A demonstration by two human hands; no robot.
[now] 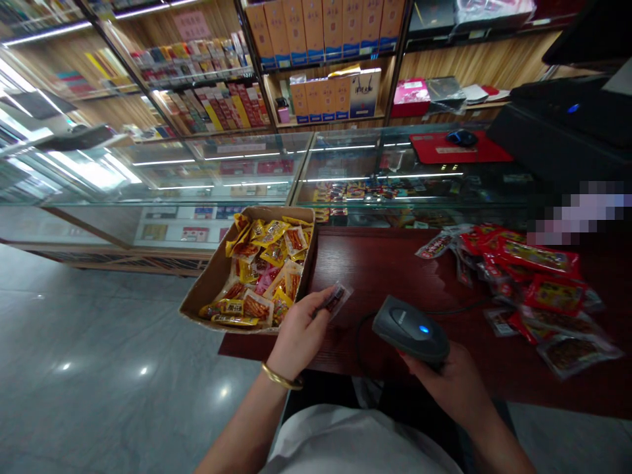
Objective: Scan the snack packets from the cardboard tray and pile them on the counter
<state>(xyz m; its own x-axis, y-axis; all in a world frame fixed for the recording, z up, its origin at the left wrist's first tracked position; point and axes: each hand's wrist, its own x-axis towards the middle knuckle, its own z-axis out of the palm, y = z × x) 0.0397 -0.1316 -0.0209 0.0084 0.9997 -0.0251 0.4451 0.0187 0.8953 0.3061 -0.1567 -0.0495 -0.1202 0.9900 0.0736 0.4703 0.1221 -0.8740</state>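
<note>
My left hand point(303, 329) pinches a small clear snack packet point(338, 299) over the dark red wooden counter point(345, 260). Just left of that hand is an open cardboard box point(202, 289), holding many yellow and clear snack packets point(258, 306). My right hand point(451, 375) is wrapped round a black barcode scanner point(412, 329) with a blue light lit on top. The scanner's front points toward the left hand, a short gap from the packet. Its handle is hidden by the fingers. Farther right lies a loose pile of red and clear snack packets point(538, 263).
Behind the counter stands a glass display case point(237, 164) with goods inside. On it rest a red mouse pad point(429, 150) with a computer mouse point(461, 137), beside a black machine point(543, 125). Shelves of boxes point(311, 33) line the wall. A cable point(464, 308) crosses the counter.
</note>
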